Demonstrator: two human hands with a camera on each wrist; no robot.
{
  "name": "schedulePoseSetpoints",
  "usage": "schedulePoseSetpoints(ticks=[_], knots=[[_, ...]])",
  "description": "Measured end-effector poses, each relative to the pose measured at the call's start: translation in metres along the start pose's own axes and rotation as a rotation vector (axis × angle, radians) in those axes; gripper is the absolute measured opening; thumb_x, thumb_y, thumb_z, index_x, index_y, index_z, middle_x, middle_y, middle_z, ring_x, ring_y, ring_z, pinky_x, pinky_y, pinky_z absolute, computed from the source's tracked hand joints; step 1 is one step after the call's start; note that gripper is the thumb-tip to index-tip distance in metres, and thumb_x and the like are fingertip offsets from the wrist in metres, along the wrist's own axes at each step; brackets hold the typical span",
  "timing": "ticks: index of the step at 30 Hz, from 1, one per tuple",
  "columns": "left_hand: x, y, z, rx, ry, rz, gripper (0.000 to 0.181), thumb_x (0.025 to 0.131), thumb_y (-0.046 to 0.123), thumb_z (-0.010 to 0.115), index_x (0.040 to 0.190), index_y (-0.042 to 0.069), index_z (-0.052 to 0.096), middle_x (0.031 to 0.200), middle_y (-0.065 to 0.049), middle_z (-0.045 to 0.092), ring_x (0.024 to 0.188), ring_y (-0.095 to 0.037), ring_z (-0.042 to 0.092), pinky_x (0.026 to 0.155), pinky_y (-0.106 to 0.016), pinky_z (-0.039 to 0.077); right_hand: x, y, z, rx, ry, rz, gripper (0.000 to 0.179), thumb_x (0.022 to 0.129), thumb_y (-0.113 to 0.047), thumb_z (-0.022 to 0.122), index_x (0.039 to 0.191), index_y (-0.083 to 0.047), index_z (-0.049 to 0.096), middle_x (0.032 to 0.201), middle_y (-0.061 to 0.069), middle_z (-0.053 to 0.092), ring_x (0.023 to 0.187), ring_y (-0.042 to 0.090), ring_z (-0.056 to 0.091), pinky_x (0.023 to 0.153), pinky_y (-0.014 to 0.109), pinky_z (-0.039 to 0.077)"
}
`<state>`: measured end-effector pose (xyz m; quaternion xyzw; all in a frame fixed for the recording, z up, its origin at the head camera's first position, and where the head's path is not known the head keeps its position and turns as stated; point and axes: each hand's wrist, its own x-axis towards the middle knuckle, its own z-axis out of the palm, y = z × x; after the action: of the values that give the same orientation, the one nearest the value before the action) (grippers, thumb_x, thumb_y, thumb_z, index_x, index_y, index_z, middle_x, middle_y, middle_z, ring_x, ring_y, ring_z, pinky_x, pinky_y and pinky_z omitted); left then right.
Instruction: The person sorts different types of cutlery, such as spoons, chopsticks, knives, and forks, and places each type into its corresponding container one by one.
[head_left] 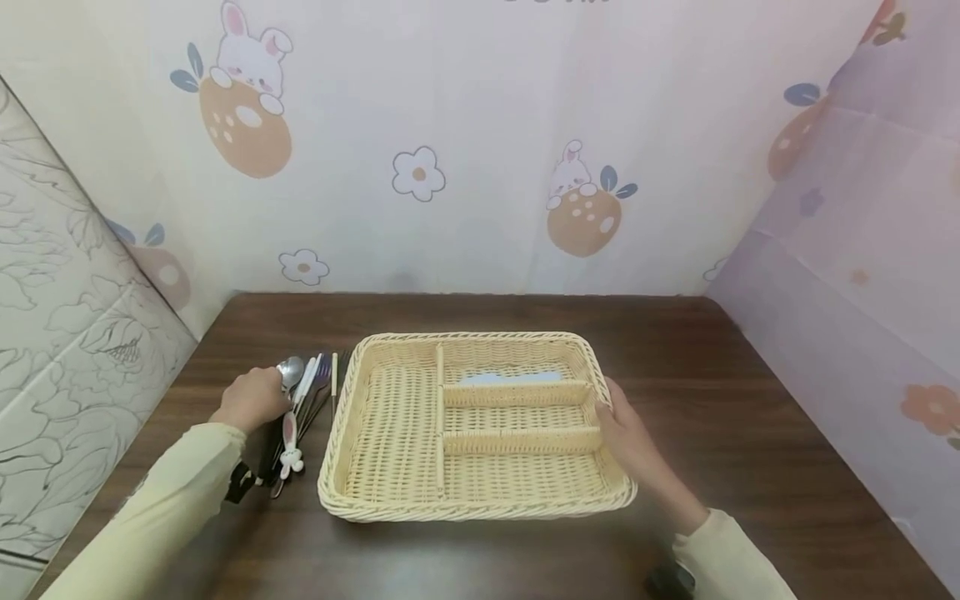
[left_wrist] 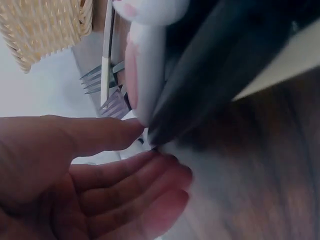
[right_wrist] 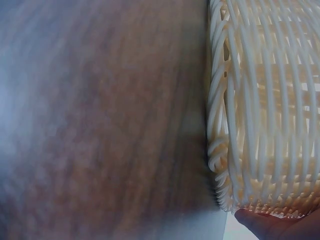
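Observation:
My left hand (head_left: 253, 398) is at a bunch of cutlery on the left side of the table. In the left wrist view its thumb and curled fingers pinch at the ends of a white bunny-shaped handle (left_wrist: 149, 70) and a long dark piece (left_wrist: 210, 70); which of these it holds I cannot tell. By the hand lie a metal spoon (head_left: 291, 369) and several forks, one of them purple-toned (left_wrist: 116, 104). My right hand (head_left: 628, 429) grips the right side of a pale woven basket (head_left: 390, 417), thumb at its rim. Dividers split the basket into several compartments.
A white patch (head_left: 512, 377) shows in the basket's back right compartment. Dark wooden table (head_left: 690, 375) surrounds the basket. Patterned cloth (head_left: 465, 242) hangs behind the table, with more panels at both sides.

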<state>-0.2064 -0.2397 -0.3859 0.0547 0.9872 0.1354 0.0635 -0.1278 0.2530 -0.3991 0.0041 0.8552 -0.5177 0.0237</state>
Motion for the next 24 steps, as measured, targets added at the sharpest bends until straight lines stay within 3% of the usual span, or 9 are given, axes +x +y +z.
schedulePoseSetpoints(ticks=[3, 7, 10, 15, 21, 24], knots=[[0.000, -0.004, 0.005, -0.036, -0.003, 0.002, 0.010, 0.074, 0.006, 0.059, 0.069, 0.000, 0.053, 0.070, -0.018, 0.056, 0.060, -0.031, 0.051, 0.050, -0.045, 0.042, 0.000, 0.001, 0.001, 0.002, -0.006, 0.010, 0.054, 0.104, -0.018, 0.028, 0.152, -0.005, 0.006, 0.147, 0.030, 0.027, 0.131, 0.042, 0.033, 0.107, 0.055, 0.021], [0.003, -0.006, 0.007, -0.103, -0.028, 0.009, 0.008, 0.074, 0.004, 0.056, 0.067, 0.000, 0.053, 0.061, -0.012, 0.056, 0.048, -0.023, 0.054, 0.046, -0.037, 0.044, 0.002, 0.003, 0.001, -0.007, 0.004, 0.010, 0.054, 0.104, -0.019, 0.028, 0.152, -0.007, 0.006, 0.146, 0.030, 0.029, 0.128, 0.042, 0.037, 0.106, 0.055, 0.024], [0.004, -0.009, 0.008, -0.204, -0.086, -0.027, 0.009, 0.076, 0.004, 0.055, 0.069, -0.003, 0.053, 0.057, -0.012, 0.056, 0.040, -0.018, 0.057, 0.043, -0.034, 0.048, 0.003, 0.004, 0.000, -0.015, 0.007, 0.002, 0.053, 0.104, -0.019, 0.028, 0.152, -0.007, 0.007, 0.144, 0.030, 0.031, 0.125, 0.042, 0.040, 0.106, 0.055, 0.025], [0.007, -0.016, 0.008, -0.340, -0.155, -0.096, 0.016, 0.079, 0.006, 0.058, 0.077, -0.008, 0.051, 0.063, -0.016, 0.056, 0.043, -0.019, 0.059, 0.044, -0.034, 0.052, 0.004, 0.005, 0.000, -0.010, 0.002, -0.001, 0.053, 0.104, -0.018, 0.028, 0.152, -0.007, 0.008, 0.142, 0.030, 0.034, 0.121, 0.041, 0.045, 0.103, 0.055, 0.030], [0.009, -0.017, 0.012, -0.301, -0.120, -0.090, 0.015, 0.076, 0.008, 0.058, 0.074, -0.005, 0.051, 0.063, -0.016, 0.055, 0.042, -0.018, 0.057, 0.043, -0.033, 0.051, 0.003, 0.002, 0.000, -0.006, 0.002, 0.021, 0.053, 0.104, -0.018, 0.027, 0.152, -0.008, 0.008, 0.140, 0.031, 0.036, 0.114, 0.040, 0.051, 0.099, 0.054, 0.037], [0.010, -0.014, 0.013, -0.232, -0.076, -0.054, 0.015, 0.076, 0.010, 0.059, 0.070, -0.002, 0.052, 0.059, -0.014, 0.055, 0.039, -0.016, 0.055, 0.041, -0.032, 0.049, 0.003, 0.001, 0.000, -0.014, 0.005, 0.012, 0.053, 0.104, -0.017, 0.027, 0.152, -0.007, 0.007, 0.141, 0.031, 0.035, 0.119, 0.041, 0.048, 0.103, 0.054, 0.031]])
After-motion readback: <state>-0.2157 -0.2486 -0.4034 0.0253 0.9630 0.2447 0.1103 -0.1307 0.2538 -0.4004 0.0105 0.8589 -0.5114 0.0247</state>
